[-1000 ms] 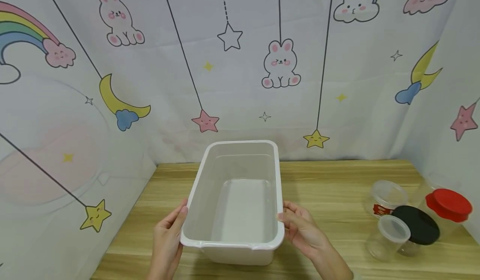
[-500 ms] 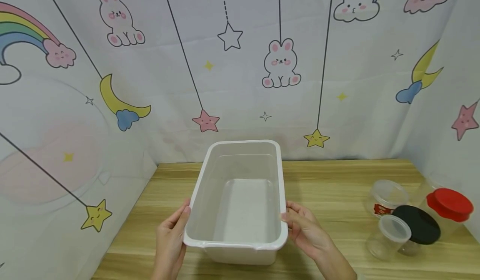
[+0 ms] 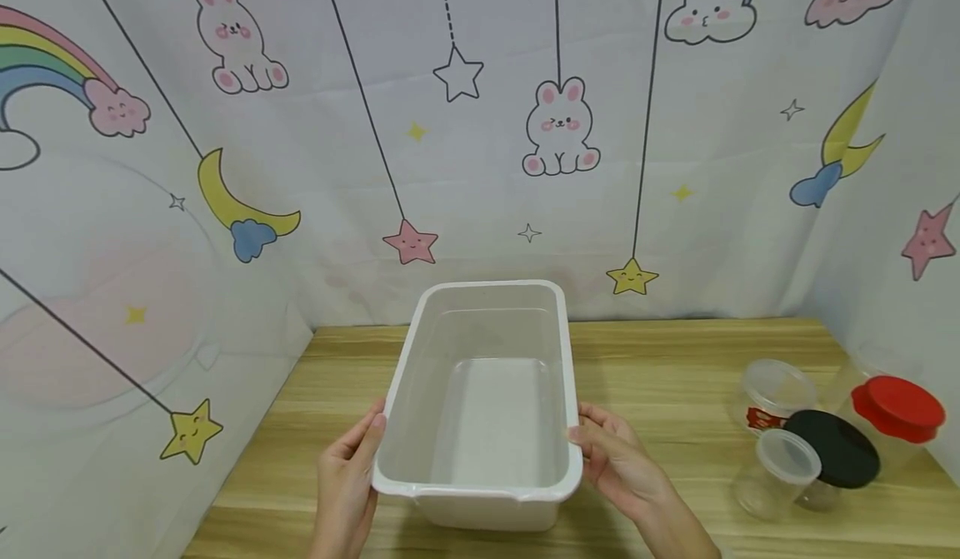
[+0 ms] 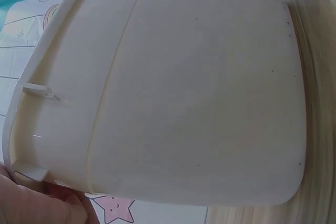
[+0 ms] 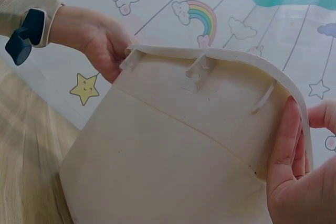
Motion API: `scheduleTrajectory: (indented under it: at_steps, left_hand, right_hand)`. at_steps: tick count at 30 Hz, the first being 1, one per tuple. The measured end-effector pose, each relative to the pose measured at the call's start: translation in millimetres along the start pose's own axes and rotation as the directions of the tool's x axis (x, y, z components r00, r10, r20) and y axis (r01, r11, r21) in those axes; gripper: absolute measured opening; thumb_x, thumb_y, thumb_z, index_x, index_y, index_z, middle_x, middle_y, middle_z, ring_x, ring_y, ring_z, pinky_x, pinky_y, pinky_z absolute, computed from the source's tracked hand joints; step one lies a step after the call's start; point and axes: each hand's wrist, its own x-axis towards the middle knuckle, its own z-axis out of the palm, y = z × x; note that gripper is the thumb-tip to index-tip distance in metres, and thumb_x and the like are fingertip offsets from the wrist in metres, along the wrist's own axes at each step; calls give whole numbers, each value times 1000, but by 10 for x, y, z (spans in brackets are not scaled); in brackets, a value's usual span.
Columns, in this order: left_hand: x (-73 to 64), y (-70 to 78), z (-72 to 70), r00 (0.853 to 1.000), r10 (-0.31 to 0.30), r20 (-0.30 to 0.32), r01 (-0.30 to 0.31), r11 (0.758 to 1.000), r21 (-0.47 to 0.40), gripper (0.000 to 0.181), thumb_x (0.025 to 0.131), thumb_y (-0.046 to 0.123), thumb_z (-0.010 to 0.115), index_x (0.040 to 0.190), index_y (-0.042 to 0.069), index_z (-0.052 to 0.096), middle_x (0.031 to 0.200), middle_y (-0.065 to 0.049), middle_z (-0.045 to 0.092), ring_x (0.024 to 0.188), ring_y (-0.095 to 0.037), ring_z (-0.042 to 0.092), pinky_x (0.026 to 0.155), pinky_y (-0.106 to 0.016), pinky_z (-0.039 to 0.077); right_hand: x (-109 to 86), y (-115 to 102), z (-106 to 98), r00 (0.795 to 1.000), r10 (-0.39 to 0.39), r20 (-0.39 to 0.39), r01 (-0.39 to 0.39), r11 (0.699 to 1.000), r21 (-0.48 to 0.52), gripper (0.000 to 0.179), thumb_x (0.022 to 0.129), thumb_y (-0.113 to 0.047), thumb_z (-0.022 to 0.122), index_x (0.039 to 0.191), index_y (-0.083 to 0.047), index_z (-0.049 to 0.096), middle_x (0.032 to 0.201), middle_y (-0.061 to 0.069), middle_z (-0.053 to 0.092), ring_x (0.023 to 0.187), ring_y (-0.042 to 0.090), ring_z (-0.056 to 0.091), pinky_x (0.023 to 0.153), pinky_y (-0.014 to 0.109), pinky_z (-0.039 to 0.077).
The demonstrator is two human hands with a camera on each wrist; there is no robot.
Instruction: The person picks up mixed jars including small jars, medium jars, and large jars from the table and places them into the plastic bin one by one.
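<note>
A whitish rectangular plastic bin [image 3: 487, 511] stands between my two hands in the head view, its open top facing up and nothing inside. My left hand [image 3: 347, 476] grips the left rim near the front corner, thumb on the edge and fingers beneath it. On the opposite side, my right hand [image 3: 622, 467] pinches the right rim between thumb and fingers. The right wrist view shows the ribbed outer wall of the bin [image 5: 178, 150] with both hands at its rim. Whether the base touches the table I cannot tell.
On the right of the wood-grain table [image 3: 660, 392] stand several clear containers: one with a red lid [image 3: 898, 409], one with a black lid [image 3: 832, 449], a small clear cup [image 3: 776, 476] and a clear-lidded tub [image 3: 776, 388]. A cartoon-printed cloth [image 3: 480, 192] hangs behind.
The bin has shifted slightly to the right, and both hands have moved along with it, keeping their grip on the rim. The containers on the right have stayed put.
</note>
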Motion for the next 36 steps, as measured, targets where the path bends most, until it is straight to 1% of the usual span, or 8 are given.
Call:
scheduleTrajectory:
  at_steps: [4,12,18,23,32,36]
  left_hand:
    - [-13,-8,8,1000,3,-1,-3,1000,-4,50,101,21,61,140,-7,48,141,-7,53,116,-5,58,91,-26,53]
    - [-32,-33,39,1000,15,-11,-15,1000,-26,48,101,18,60,138,-9,48,136,-2,59,115,-5,59,91,-25,53]
    - [-44,-38,58,1000,15,-1,-15,1000,-16,48,101,20,61,139,-7,50,140,-8,56,116,-7,58,90,-27,53]
    - [-47,-41,72,1000,9,-1,-9,1000,-27,48,101,20,61,139,-7,49,143,-11,51,118,-6,57,91,-26,52]
    - [-50,-50,106,1000,13,-3,-14,1000,-25,48,101,19,61,139,-8,49,141,-10,54,119,-6,56,93,-24,51]
    - [-57,-54,122,1000,8,4,-8,999,-35,49,101,20,61,140,-8,48,144,-11,51,120,-6,55,94,-25,51]
  right_hand:
    - [-8,-7,-10,1000,1,9,-1,1000,4,22,93,5,50,112,-4,57,100,1,66,85,9,66,75,22,57]
    - [-25,-32,-33,1000,3,13,-3,1000,4,23,93,5,50,113,-3,55,103,3,65,86,9,66,76,22,56]
    - [-42,-44,-43,1000,-5,12,5,1000,6,23,93,6,49,113,-3,56,102,3,66,85,9,66,74,21,56]
    - [-44,-43,-69,1000,-7,21,6,1000,15,24,93,6,48,113,-3,56,102,3,66,85,9,67,75,21,57]
    - [-62,-63,-89,1000,-9,27,9,1000,16,24,93,6,48,113,-3,57,102,4,67,86,10,67,75,22,57]
    - [-73,-81,-88,999,-13,31,13,1000,20,25,93,6,48,114,-2,57,102,3,66,87,11,67,76,22,57]
